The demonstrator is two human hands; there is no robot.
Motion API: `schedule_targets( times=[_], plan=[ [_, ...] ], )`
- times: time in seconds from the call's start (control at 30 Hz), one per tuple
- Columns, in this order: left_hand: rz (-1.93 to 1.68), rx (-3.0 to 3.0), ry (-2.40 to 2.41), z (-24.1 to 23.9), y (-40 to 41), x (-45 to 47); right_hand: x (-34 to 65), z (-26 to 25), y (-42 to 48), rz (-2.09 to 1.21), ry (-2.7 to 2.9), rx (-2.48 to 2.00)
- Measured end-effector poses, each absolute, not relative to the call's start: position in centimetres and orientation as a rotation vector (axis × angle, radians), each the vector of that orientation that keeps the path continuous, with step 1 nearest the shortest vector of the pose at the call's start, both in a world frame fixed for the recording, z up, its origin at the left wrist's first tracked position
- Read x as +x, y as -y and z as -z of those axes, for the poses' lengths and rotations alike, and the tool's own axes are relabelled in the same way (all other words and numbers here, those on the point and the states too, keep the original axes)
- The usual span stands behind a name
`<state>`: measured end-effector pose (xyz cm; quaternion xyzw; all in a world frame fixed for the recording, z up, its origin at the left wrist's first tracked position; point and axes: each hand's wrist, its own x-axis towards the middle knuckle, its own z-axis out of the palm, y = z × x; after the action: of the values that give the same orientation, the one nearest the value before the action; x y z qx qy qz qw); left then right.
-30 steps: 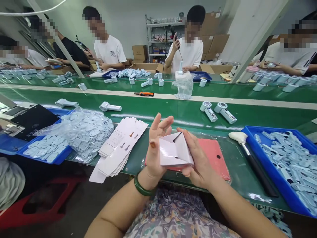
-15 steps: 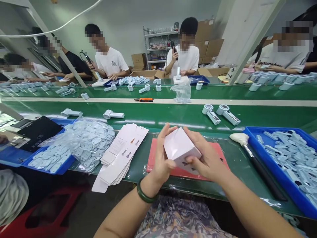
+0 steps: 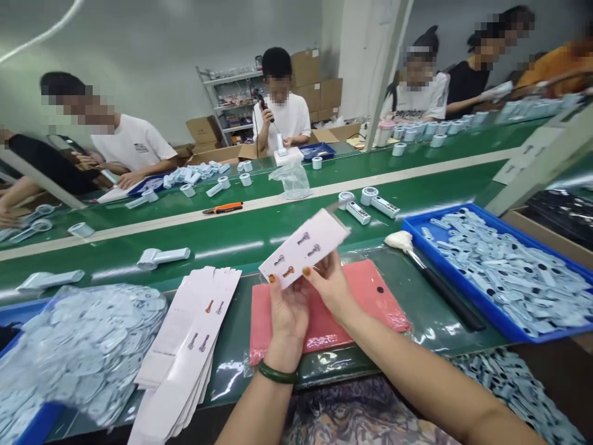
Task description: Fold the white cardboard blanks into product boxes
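Observation:
Both my hands hold one long white carton (image 3: 304,246) printed with small fan pictures, above a pink mat (image 3: 375,296). My left hand (image 3: 287,312), with a green bangle on the wrist, grips its near end. My right hand (image 3: 330,286) pinches the same end from the right. The carton points away to the upper right, over the green bench. A stack of flat white carton blanks (image 3: 188,346) lies to the left of the mat.
A blue tray of pale blue parts (image 3: 504,272) stands at right, with a black-handled brush (image 3: 430,272) beside it. A bag of pale blue pieces (image 3: 78,346) lies at left. Small handheld fans (image 3: 368,204) rest on the green conveyor (image 3: 241,235). Several people work across the belt.
The carton went from a half-folded shape to a closed long box, now held out toward the upper right. My view has swung to the right.

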<state>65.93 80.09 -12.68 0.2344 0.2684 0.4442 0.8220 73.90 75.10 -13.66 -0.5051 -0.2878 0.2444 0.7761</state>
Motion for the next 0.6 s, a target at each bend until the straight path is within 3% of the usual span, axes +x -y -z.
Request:
schedule_targets(
  times=[0.1,0.23,0.33,0.5,0.6],
  plan=[
    [-0.802,0.489,-0.656,12.7,-79.7,65.8,78.2,11.6,-78.3,-0.355,0.675,-1.177],
    [-0.744,0.615,-0.638,12.7,-78.7,62.8,85.4,10.0,-81.9,-0.016,0.715,-1.682],
    [-0.767,0.869,-0.604,12.8,-78.0,59.4,88.9,10.4,-83.6,0.007,0.648,-1.891],
    [-1.024,1.812,-0.886,11.6,-81.2,52.1,89.1,11.0,-82.5,-0.045,0.674,-1.900],
    [-0.722,2.409,-1.402,10.6,-84.0,47.7,87.4,10.9,-81.1,-0.014,0.599,-1.928]
  ],
)
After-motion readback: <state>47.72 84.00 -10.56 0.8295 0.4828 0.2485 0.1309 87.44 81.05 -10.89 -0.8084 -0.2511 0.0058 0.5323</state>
